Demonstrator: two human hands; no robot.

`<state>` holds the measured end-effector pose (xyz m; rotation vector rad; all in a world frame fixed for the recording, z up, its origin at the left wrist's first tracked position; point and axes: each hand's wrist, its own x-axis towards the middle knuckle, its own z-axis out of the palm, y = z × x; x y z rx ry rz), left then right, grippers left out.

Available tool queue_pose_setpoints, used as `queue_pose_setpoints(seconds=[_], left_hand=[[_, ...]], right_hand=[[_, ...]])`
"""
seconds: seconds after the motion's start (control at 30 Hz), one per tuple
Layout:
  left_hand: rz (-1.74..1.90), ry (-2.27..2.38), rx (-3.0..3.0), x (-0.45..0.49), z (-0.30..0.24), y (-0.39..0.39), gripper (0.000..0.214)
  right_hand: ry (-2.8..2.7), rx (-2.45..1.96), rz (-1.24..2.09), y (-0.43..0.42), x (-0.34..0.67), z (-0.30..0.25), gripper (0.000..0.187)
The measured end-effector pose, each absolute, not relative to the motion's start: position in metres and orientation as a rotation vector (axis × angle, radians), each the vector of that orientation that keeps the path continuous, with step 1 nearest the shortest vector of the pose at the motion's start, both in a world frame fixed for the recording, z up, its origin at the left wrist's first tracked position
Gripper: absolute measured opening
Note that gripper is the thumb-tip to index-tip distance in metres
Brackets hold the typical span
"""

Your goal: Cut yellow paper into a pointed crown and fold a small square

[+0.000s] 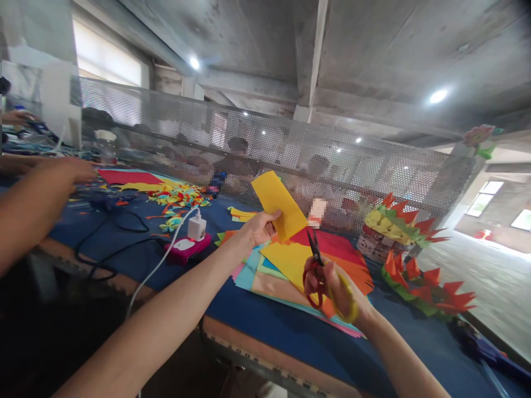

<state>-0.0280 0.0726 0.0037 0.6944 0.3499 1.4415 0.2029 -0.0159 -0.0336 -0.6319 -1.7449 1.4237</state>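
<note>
My left hand [262,228] pinches a folded-looking yellow piece of paper [279,202] by its lower left edge and holds it up above the table. In my right hand [332,282] is a pair of scissors with red handles [316,257], its dark blades pointing up close to the paper's lower right corner. Whether the blades touch the paper I cannot tell. A yellow band circles my right wrist. Beneath both hands lies a fanned stack of coloured paper sheets [271,284], with yellow, red, orange, blue and pink edges showing.
A pink power strip [187,247] with a white charger [196,226] and cables sits to the left. Behind it are paper scraps [182,194]. Spiky folded-paper pieces [429,284] and a glue gun [489,348] lie right. Another person's arm [37,199] reaches in at left. A perforated metal screen [265,138] stands behind.
</note>
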Motion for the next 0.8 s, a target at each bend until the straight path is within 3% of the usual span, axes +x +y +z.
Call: queue_pose_setpoints(seconds=[0.1,0.43,0.8], left_hand=[[1.442,0.345,0.684,-0.028,0.006,0.070,0.026],[1.438,0.376,0.690,-0.021,0.014,0.057,0.035],[1.323,0.340,0.804,-0.020,0.007,0.060,0.029]], right_hand=[[-1.670,-0.637,1.498,-0.011,0.204,-0.038,0.064],[-1.735,-0.637,1.523,-0.009,0.206,-0.040,0.059],[-1.764,-0.623,1.495,-0.010,0.206,-0.038,0.060]])
